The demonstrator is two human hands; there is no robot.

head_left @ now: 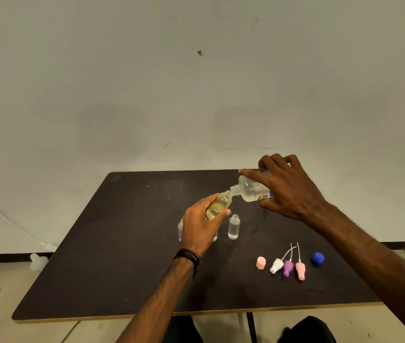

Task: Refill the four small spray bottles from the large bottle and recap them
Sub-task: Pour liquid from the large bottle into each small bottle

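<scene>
My left hand [200,225] grips a small yellowish spray bottle [218,205], uncapped and tilted, above the dark table [112,243]. My right hand [288,186] holds the large clear bottle [249,189] tipped on its side, its open mouth touching the small bottle's neck. One small clear bottle [234,227] stands upright and uncapped just right of my left hand. Another small bottle [180,229] stands partly hidden behind my left hand. A further bottle's edge shows under my left palm.
At the front right of the table lie a pink cap [261,262], a white spray head [276,265], a purple spray head [288,268], a pink spray head [300,269] and the blue cap [317,258]. A wall stands behind the table.
</scene>
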